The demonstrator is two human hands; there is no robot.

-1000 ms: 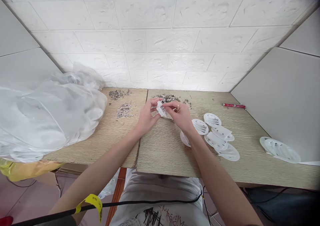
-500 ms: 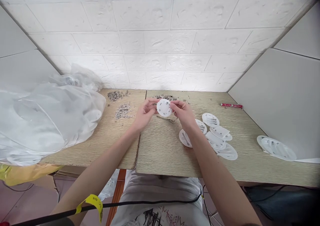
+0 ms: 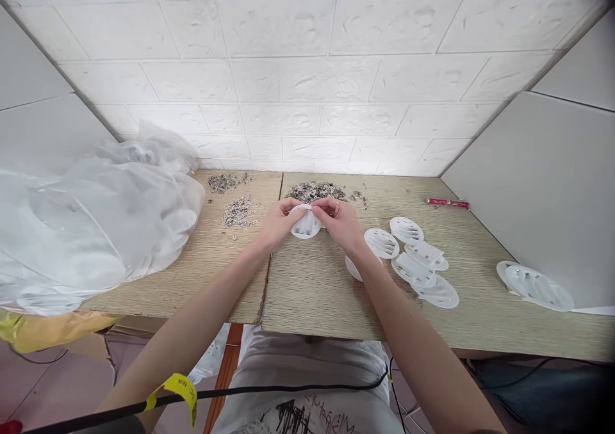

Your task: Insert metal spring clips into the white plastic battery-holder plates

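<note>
Wooden table (image 3: 317, 293) — both hands, left hand (image 3: 278, 224) and right hand (image 3: 340, 219), pinch one white disc (image 3: 304, 224).

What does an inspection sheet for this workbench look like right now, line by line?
Surface: two wood-grain tables butted together, seam between.
Job's things: white round disc held low over the table.
Clutter: loose white discs on the right; piles of small metal bits; clear plastic bag on the left; red-handled tool.
Grips: left hand and right hand both pinch the disc.
Cables: black cable with yellow tag across the lap.
Surroundings: white brick wall, grey side panels.
</note>
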